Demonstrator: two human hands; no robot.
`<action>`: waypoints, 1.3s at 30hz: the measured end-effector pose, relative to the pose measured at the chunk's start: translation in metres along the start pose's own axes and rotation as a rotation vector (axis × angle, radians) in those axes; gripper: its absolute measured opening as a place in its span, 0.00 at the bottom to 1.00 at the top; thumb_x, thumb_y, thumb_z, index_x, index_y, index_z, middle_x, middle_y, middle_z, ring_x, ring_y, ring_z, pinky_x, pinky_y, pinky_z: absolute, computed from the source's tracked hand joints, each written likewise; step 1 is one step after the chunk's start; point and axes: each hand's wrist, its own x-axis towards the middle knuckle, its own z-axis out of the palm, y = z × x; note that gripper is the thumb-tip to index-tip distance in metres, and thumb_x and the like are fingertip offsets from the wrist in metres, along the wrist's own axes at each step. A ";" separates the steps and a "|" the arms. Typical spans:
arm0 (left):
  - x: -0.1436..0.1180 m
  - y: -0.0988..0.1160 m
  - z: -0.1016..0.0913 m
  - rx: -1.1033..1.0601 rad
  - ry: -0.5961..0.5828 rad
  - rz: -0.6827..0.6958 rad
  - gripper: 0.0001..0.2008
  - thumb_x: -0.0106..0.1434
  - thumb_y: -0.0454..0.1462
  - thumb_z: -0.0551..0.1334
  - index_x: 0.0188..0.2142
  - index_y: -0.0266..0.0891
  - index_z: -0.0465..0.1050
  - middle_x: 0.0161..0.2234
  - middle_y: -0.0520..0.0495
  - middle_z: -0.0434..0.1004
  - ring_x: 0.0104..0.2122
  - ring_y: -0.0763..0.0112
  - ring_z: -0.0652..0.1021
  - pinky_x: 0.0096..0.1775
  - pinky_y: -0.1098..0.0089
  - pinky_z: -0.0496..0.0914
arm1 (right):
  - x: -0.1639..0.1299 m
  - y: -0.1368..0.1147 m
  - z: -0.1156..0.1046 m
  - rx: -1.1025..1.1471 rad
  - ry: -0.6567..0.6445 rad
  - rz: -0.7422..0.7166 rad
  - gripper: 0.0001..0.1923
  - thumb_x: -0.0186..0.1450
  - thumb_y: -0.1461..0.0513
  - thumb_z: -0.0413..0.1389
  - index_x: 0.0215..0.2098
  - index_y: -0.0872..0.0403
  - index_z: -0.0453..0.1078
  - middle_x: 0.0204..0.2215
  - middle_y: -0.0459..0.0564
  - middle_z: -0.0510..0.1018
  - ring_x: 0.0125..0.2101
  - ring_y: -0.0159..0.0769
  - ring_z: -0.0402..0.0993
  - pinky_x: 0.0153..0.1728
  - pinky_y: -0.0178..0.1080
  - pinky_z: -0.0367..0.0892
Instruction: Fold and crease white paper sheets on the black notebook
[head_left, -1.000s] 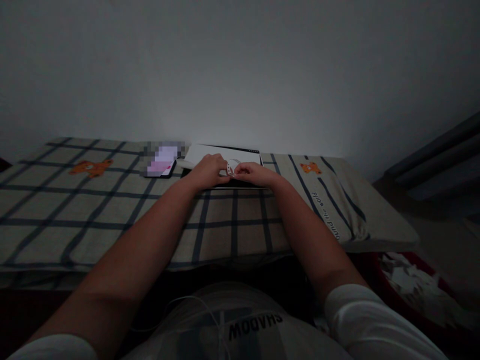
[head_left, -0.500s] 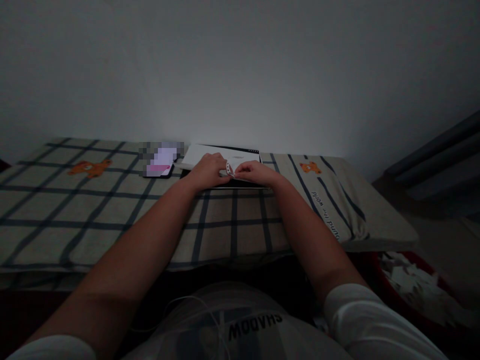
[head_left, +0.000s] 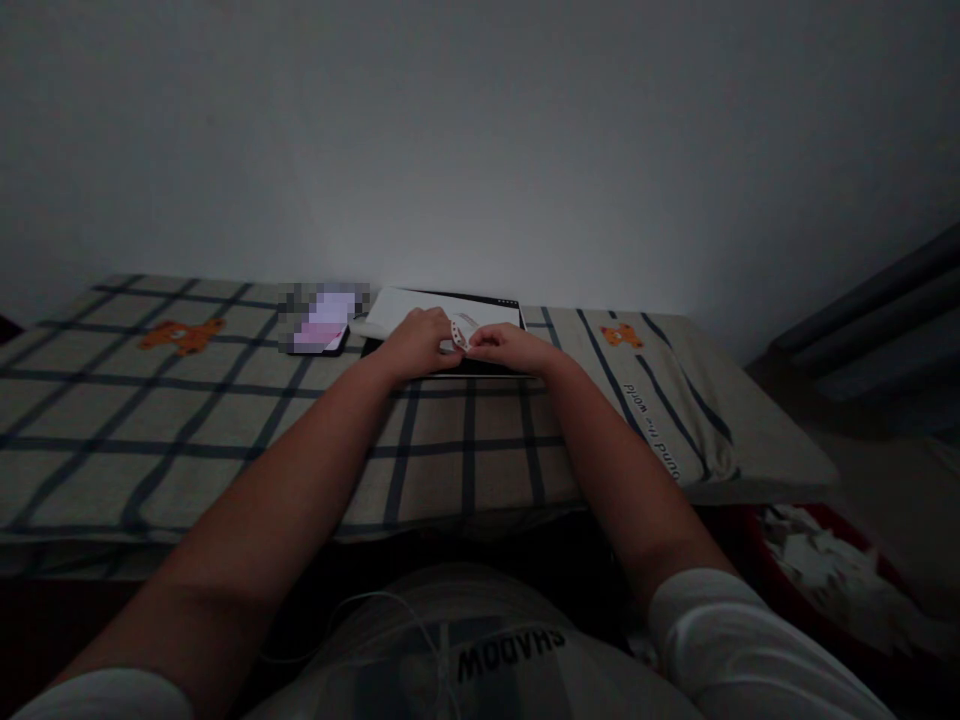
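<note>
Right grip (head_left: pixel 508 347) pinched on paper (head_left: pixel 463 328)

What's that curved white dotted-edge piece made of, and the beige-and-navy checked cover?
Curved white dotted-edge piece: probably matte paper, looking thin and bent; plastic remains possible. Beige-and-navy checked cover: likely matte cloth, bunching into soft wrinkles on the right.
</note>
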 end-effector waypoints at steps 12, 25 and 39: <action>-0.001 0.005 -0.005 0.007 0.012 -0.014 0.11 0.57 0.42 0.59 0.36 0.42 0.77 0.36 0.45 0.75 0.41 0.60 0.72 0.43 0.62 0.61 | -0.004 -0.003 -0.004 0.005 -0.004 0.048 0.17 0.59 0.51 0.57 0.35 0.56 0.76 0.34 0.50 0.79 0.34 0.35 0.72 0.37 0.36 0.64; -0.001 0.003 -0.001 -0.011 0.048 0.000 0.11 0.57 0.41 0.59 0.36 0.41 0.77 0.36 0.45 0.76 0.40 0.61 0.72 0.43 0.63 0.62 | -0.003 -0.002 -0.002 -0.027 -0.018 0.005 0.18 0.61 0.51 0.55 0.35 0.58 0.73 0.33 0.50 0.77 0.34 0.34 0.70 0.36 0.36 0.63; 0.000 0.004 0.000 -0.024 0.035 0.002 0.10 0.57 0.41 0.60 0.34 0.42 0.79 0.34 0.46 0.77 0.40 0.61 0.73 0.42 0.63 0.62 | -0.005 -0.002 -0.005 0.018 -0.014 0.069 0.16 0.59 0.53 0.57 0.35 0.57 0.75 0.32 0.50 0.78 0.33 0.33 0.70 0.36 0.36 0.63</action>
